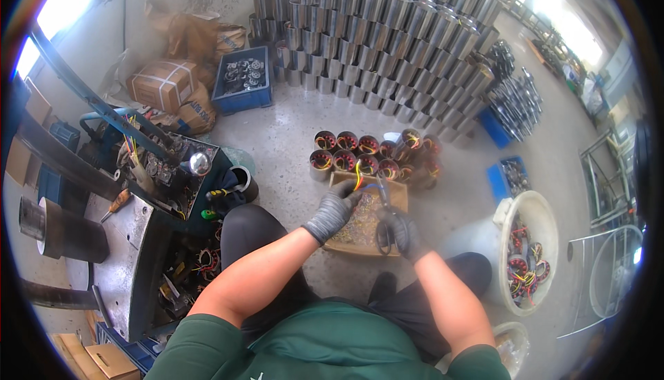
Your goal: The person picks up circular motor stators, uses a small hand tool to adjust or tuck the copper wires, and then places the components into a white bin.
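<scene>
Likely trimming: my left grip (336,212) pinches the wires (359,175) at the box's (368,249) twelve o'clock side — my right grip (405,233) is closed round the scissors (384,204), at their five o'clock. Cutting calls for steady wires.

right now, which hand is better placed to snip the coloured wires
Probably the right hand: it holds the scissors, blades near the coloured wires. The left hand is busy holding those wires.
</scene>
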A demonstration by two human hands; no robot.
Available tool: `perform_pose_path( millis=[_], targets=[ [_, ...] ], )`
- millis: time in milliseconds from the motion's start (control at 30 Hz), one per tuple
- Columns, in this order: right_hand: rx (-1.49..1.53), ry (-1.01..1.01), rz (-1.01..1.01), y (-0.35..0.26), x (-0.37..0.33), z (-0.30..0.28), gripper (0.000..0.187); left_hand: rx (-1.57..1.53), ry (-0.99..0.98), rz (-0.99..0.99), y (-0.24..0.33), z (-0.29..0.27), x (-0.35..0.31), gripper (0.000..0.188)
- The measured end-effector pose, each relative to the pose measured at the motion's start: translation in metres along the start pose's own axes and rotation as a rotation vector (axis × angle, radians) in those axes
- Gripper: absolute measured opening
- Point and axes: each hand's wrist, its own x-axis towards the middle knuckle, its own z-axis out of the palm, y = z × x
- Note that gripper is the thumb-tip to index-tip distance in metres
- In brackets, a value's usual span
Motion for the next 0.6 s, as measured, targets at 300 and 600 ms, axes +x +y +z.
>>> perform_pose_path(
  millis=[300, 600],
  targets=[
    [0.178, -0.073, 0.042, 0.007, -0.002, 0.008, 0.043, -0.149, 0.046, -0.425, 0.024, -0.005, 0.0, 0.026],
    [0.102, -0.021, 0.035, -0.006, -0.001, 0.007, 0.029, 0.058, -0.017, -0.205, -0.007, 0.001, -0.005, 0.026]
  ],
)
